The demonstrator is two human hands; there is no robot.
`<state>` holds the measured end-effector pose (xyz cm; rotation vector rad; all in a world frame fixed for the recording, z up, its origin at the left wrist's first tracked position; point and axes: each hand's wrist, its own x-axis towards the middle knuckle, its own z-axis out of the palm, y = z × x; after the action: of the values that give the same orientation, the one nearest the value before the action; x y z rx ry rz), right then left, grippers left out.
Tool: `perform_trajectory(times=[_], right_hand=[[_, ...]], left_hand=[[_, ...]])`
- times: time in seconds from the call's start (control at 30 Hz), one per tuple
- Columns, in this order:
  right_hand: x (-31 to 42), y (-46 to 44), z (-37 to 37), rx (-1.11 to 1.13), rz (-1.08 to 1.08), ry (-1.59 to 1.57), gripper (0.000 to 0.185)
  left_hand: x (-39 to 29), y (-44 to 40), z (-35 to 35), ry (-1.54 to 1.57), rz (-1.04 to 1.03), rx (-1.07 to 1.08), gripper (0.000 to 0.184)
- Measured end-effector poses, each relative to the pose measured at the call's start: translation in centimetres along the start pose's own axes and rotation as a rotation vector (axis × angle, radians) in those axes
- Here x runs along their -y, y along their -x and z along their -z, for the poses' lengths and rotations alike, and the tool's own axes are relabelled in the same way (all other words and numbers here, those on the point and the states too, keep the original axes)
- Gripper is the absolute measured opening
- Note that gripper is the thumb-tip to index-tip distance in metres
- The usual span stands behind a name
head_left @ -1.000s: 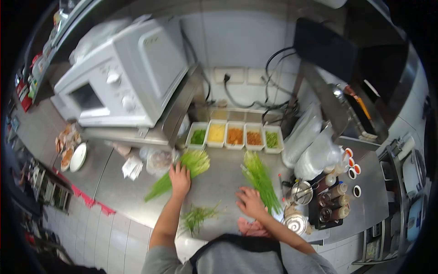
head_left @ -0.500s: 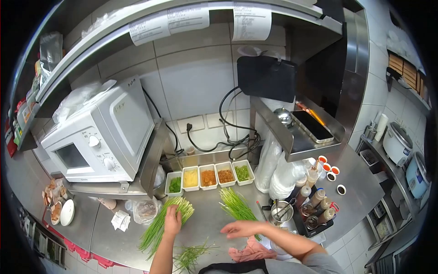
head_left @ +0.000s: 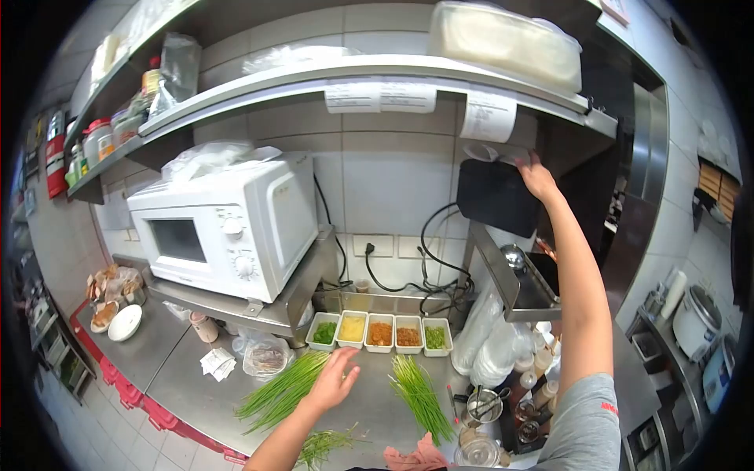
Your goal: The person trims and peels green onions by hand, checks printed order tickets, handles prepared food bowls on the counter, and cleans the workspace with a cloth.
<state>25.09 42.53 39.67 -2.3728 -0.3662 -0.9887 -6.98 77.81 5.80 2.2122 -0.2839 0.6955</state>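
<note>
1. The left hand (head_left: 336, 383) is at the right side of the left green bundle (head_left: 281, 392); its fingers are slightly bent, the thumb apart from them, with nothing visible between. Contact with the stalks cannot be told.
2. The right hand (head_left: 537, 180) is raised to the upper right corner of the dark panel (head_left: 495, 196), beside clear plastic. Its fingers are bent and near one another; whether they close on anything cannot be told.
3. The left bundle lies left of the worktop's (head_left: 373, 400) middle, pale ends toward the back edge, tips toward the near left. The right green bundle (head_left: 418, 392) lies right of the middle, and loose green stalks (head_left: 322, 446) lie by the near edge.
4. The stalks should be light, bendy, perhaps slippery and easily bruised; a loose grip around the middle or the firmer pale ends would suit. The panel looks stiff and is best held by opposite edges.
5. Counted: two bundles, one loose heap, one panel, five white containers (head_left: 380, 348), three hanging slips (head_left: 488, 118).
</note>
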Motion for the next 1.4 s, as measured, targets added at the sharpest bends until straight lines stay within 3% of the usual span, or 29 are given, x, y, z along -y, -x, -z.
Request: perform_trajectory(times=[0.03,0.07,0.1,0.17,0.2,0.3,0.33,0.47,0.57,0.63,0.73,0.83,0.9,0.97,1.0,1.07,1.1,1.17,1.2,1.23,1.3,1.4], right_hand=[[-0.9,-1.5,-0.8,0.049,-0.046,0.0,0.083],[-2.2,-2.7,-1.4,0.016,0.052,-0.171,0.092],[-2.4,-3.4,-1.3,-0.034,0.078,-0.197,0.084],[-3.0,-3.2,0.1,0.118,0.119,-0.52,0.069],[-2.5,-2.9,0.6,-0.012,0.087,-0.618,0.059],[-3.4,-3.6,0.8,-0.066,0.072,-0.599,0.057],[-3.9,-3.9,0.3,-0.115,0.105,-0.442,0.057],[-5.4,-6.1,-2.1,-0.015,0.155,-0.124,0.071],[-1.6,-3.6,-0.5,0.073,0.043,-0.17,0.065],[-3.4,-5.1,-1.2,0.059,0.102,-0.288,0.062],[-3.3,-5.2,0.0,-0.237,0.082,-0.817,0.055],[0.0,0.2,5.6,0.098,0.018,-1.297,0.05],[0.8,3.0,7.2,0.371,0.13,-1.357,0.045],[2.3,6.2,7.4,0.485,0.185,-1.388,0.028],[3.3,8.0,7.5,0.545,0.187,-1.384,0.025],[5.7,11.3,7.2,0.611,0.232,-1.411,0.031],[6.8,12.8,7.0,0.626,0.257,-1.407,0.033],[8.8,14.9,6.4,0.702,0.27,-1.407,0.034],[9.7,15.7,6.2,0.732,0.288,-1.398,0.035],[10.6,16.3,5.8,0.762,0.309,-1.389,0.036],[12.1,17.4,5.1,0.838,0.349,-1.383,0.036],[14.6,19.0,4.3,0.913,0.381,-1.362,0.035]], left_hand=[[-0.7,-0.2,0.2,-0.024,-0.032,0.008,0.035],[-1.3,-0.4,0.4,-0.047,-0.063,0.019,0.035],[-1.8,-0.4,0.5,-0.068,-0.091,0.034,0.035],[-2.8,-0.2,0.8,-0.061,-0.081,0.074,0.035],[-3.8,-0.2,1.1,-0.019,-0.048,0.11,0.035],[-5.1,-1.7,1.1,-0.006,-0.127,0.131,0.035],[-5.6,-2.8,1.1,-0.021,-0.187,0.124,0.035],[-11.2,-10.7,3.7,-0.267,-0.56,-0.117,0.04],[-17.2,-18.2,8.5,-0.306,-0.814,-0.399,0.047],[-19.8,-22.8,11.6,-0.452,-0.871,-0.553,0.048],[-20.3,-27.8,14.6,-0.658,-0.776,-0.663,0.049],[-19.6,-29.2,14.6,-0.769,-0.755,-0.715,0.049],[-19.8,-29.6,13.8,-0.79,-0.76,-0.743,0.05],[-20.4,-29.1,12.8,-0.776,-0.728,-0.775,0.05],[-20.6,-28.6,11.9,-0.673,-0.789,-0.831,0.04],[-20.1,-25.7,9.2,-0.232,-0.716,-0.571,0.027],[-19.6,-23.9,7.7,-0.097,-0.572,-0.335,0.047],[-16.7,-22.0,4.8,0.503,-0.197,0.466,0.094],[-16.3,-20.5,3.8,0.691,-0.024,0.676,0.106],[-16.2,-19.5,3.0,0.83,-0.055,0.746,0.113],[-17.5,-18.5,2.7,1.212,-0.076,0.619,0.118],[-17.6,-19.2,5.3,1.443,-0.178,0.511,0.117]])
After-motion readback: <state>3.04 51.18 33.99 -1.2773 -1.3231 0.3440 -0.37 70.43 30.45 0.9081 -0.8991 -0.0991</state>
